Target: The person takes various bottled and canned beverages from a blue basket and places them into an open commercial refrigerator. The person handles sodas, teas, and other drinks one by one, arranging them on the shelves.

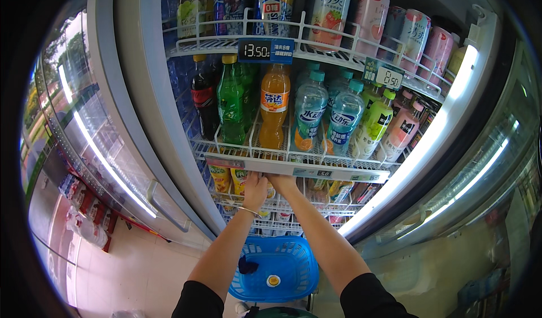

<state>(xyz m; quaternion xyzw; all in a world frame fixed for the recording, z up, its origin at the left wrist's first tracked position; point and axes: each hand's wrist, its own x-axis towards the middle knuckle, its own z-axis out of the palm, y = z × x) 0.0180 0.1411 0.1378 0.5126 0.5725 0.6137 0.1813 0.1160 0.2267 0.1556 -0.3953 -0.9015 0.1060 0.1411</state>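
Both my arms reach into an upright drinks cooler, under the price strip (pixel 271 165) of its middle shelf. My left hand (pixel 255 187), with a metal bangle (pixel 250 211) at the wrist, is beside yellow drink packages (pixel 239 182) on the shelf below. Close on its right is my right hand (pixel 283 183). The strip hides the fingertips of both, so whether either holds something cannot be seen. Just above stands a bottle of orange soda (pixel 274 125). Beneath my forearms is a blue plastic basket (pixel 292 294) with a dark item (pixel 247 266) and a round yellow-and-white item (pixel 273 280) inside.
Green soda bottles (pixel 231 106), a cola bottle (pixel 203 110) and teal-capped bottles (pixel 310 114) share the middle shelf. Drink cans (pixel 332 17) stand behind the wire rail above. A glass door with a handle (pixel 167 208) is at left; a bright light tube (pixel 423 131) runs down the right side.
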